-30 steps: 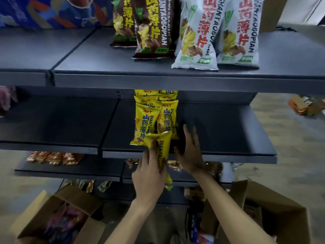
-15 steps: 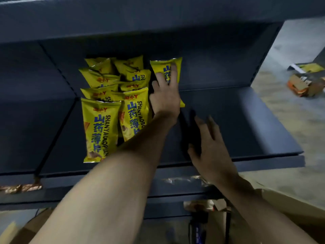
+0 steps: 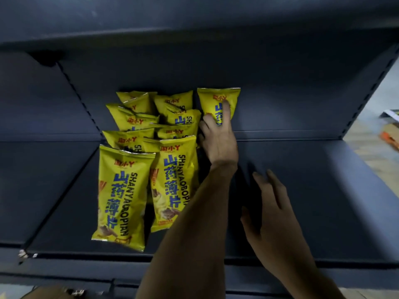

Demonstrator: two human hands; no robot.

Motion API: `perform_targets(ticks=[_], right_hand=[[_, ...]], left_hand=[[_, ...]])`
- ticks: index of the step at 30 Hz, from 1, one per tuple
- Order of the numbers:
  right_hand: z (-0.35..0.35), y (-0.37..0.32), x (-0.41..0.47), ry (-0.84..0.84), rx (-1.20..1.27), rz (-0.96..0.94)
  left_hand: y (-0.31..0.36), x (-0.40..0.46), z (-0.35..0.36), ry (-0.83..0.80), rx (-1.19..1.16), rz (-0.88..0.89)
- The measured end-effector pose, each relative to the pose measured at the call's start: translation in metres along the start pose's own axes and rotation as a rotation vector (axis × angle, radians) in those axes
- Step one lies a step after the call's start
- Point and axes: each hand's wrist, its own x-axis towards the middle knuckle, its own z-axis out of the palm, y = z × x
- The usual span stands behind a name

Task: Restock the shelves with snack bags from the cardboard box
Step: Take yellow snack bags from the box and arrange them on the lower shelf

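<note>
Your left hand (image 3: 218,137) reaches far forward, arm stretched, fingers extended; your right hand (image 3: 274,212) hovers nearer, fingers straight.

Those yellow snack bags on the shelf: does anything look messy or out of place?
Somewhat. The yellow bags lie in two overlapping rows, the back ones tilted at differing angles. One single bag stands apart to their right against the back panel, where the left hand touches it. The right hand rests open on the shelf. Nothing looks torn or spilled.
</note>
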Motion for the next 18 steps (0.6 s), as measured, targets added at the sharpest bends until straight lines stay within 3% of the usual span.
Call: perform_targets(ticks=[4,11,15,18], right_hand=[[-0.001,0.000,-0.004,0.019,-0.035,0.003],[-0.006,-0.003,-0.006,-0.008,0.010,0.050],[-0.018,-0.010,-0.012,-0.015,0.103,0.147],[-0.027,-0.016,-0.016,0.047,0.147,0.065]], left_hand=[[0.005,0.000,0.002,-0.002,-0.019,-0.001],[0.029,-0.043,-0.012,-0.196,-0.049,-0.109],[0.029,-0.073,-0.052,-0.231,-0.051,0.049],[0.019,-0.078,-0.096,-0.381,-0.108,0.244]])
